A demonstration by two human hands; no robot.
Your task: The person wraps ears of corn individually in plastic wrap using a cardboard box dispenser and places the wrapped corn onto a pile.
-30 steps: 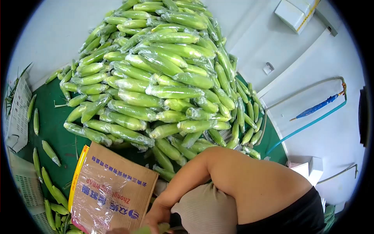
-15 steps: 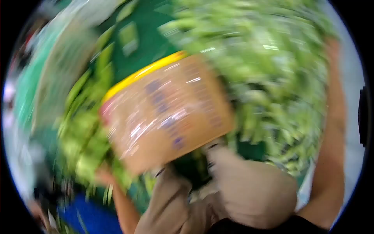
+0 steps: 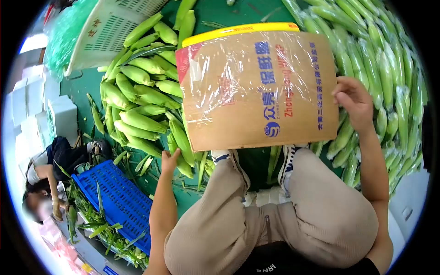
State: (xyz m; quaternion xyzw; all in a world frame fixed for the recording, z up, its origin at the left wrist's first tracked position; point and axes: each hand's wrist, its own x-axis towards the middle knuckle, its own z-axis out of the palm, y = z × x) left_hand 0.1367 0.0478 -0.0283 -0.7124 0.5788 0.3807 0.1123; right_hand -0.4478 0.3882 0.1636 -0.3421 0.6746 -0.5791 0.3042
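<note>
Left fingers [image 3: 169, 160]: at the near edge of the unwrapped corn [image 3: 140, 94], meeting the lower end of an ear [image 3: 172, 142]; thumb and forefinger look parted around it, but whether they clamp it I cannot tell.
Right fingers [image 3: 350, 93]: bent, at the right edge of the carton [image 3: 247, 117]; whether they pinch that edge or only pass over it I cannot tell.
Carton: between the two sets of fingers, its printed face up, with clear film [image 3: 206, 85] over part of it and a yellow strip [image 3: 247, 29] along its far edge.
Unwrapped corn: beyond the left fingers, heaped against the carton's left side.
Wrapped corn [image 3: 392, 87]: to the right of the right fingers and beyond them, in clear film.
White crate [image 3: 91, 50]: well beyond the left fingers, beside a green bag [image 3: 66, 34].
Blue basket [image 3: 119, 197]: left of the left fingers, tilted, husks [image 3: 94, 222] alongside.
Co-worker's hand [image 3: 57, 211]: well left of the left fingers, beside the husks.
</note>
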